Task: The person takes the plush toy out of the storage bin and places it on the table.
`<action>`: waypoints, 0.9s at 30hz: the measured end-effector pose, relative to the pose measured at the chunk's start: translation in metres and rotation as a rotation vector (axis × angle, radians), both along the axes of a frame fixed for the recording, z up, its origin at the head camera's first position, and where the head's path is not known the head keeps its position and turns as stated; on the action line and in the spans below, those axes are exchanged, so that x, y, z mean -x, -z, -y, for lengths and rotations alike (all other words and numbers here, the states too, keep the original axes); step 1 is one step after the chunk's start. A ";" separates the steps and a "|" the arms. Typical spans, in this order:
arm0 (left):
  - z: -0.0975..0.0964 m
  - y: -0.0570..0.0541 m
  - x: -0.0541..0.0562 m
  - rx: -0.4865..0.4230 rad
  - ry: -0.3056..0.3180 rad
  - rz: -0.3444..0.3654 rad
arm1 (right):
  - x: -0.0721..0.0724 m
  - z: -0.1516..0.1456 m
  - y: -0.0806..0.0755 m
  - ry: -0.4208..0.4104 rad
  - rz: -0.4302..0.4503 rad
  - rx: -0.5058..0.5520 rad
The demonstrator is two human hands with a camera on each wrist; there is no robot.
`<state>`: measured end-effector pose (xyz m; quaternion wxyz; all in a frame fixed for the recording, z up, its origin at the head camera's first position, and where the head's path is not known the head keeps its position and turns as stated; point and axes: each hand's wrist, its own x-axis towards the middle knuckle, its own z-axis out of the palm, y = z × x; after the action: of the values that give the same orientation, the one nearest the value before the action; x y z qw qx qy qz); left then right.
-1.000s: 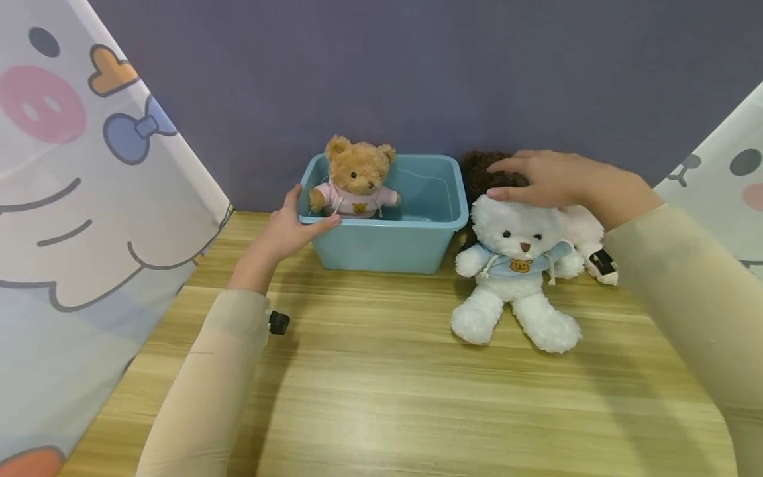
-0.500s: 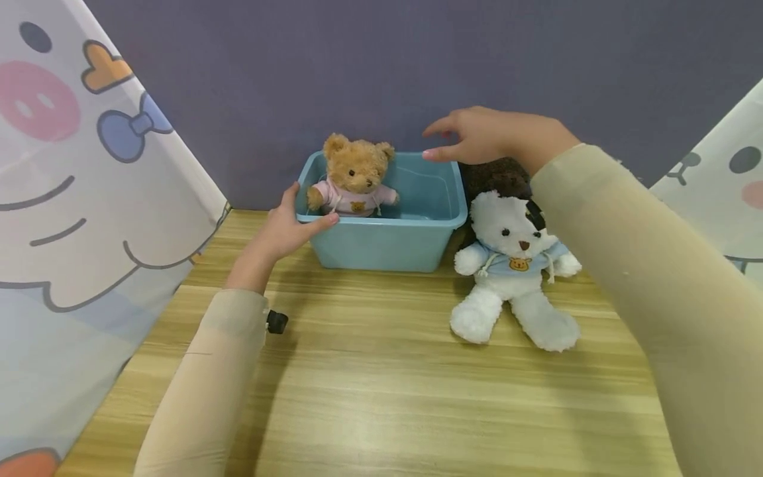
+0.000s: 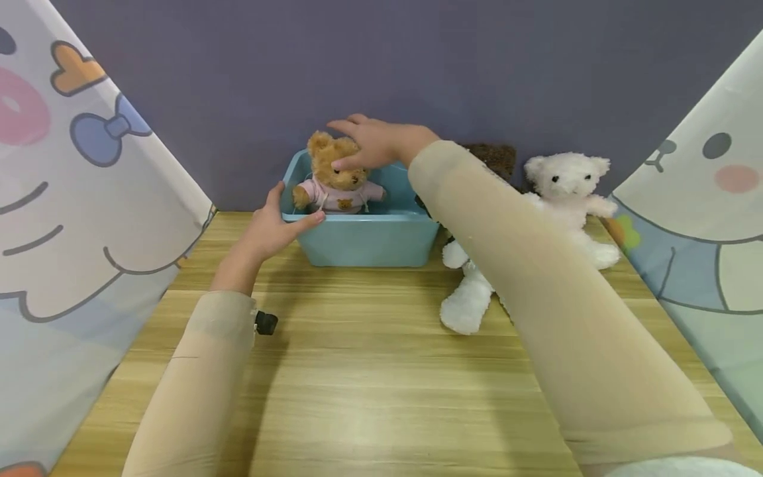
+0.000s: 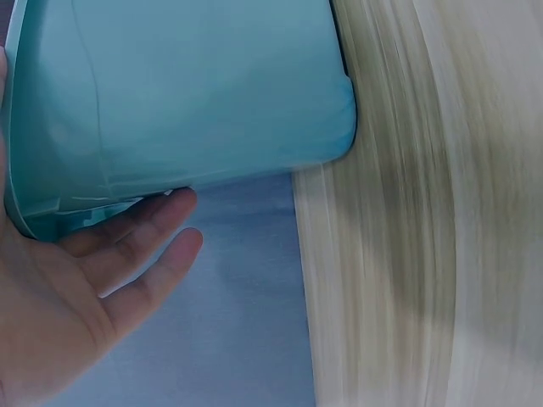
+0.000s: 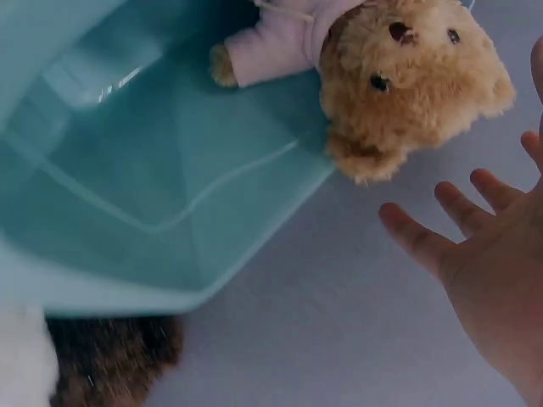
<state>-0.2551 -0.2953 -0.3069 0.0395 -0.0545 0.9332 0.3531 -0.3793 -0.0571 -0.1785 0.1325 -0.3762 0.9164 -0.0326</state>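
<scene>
A light blue plastic storage bin (image 3: 369, 242) stands against the back wall. Inside it, toward the left end, sits a tan teddy bear (image 3: 338, 192) in a pink hoodie, its head above the rim. My left hand (image 3: 269, 228) grips the bin's front left corner, thumb along the front rim; in the left wrist view its fingers (image 4: 140, 246) lie along the bin's outer side. My right hand (image 3: 378, 142) is spread over the bear and covers part of its head. In the right wrist view, the fingertips are just short of the bear's ear (image 5: 365, 161).
Right of the bin, a white teddy bear (image 3: 467, 305) lies mostly hidden behind my right forearm. A dark brown plush (image 3: 497, 159) is behind it, and another whitish bear (image 3: 569, 175) sits at the back right. Cartoon-printed curtains (image 3: 53, 199) flank the wooden table (image 3: 357, 384).
My right hand has moved left from the plush toys, across the bin, to the tan bear's head. The pale bear at the back right has come into fuller view. My left hand stays on the bin.
</scene>
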 end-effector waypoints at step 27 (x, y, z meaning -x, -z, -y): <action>0.006 0.000 -0.001 0.035 0.026 0.038 | -0.018 0.023 0.041 -0.142 -0.059 -0.016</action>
<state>-0.2544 -0.3011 -0.3067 0.0606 -0.0499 0.9389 0.3352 -0.3617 -0.0803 -0.2191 0.1105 -0.4400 0.8912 -0.0046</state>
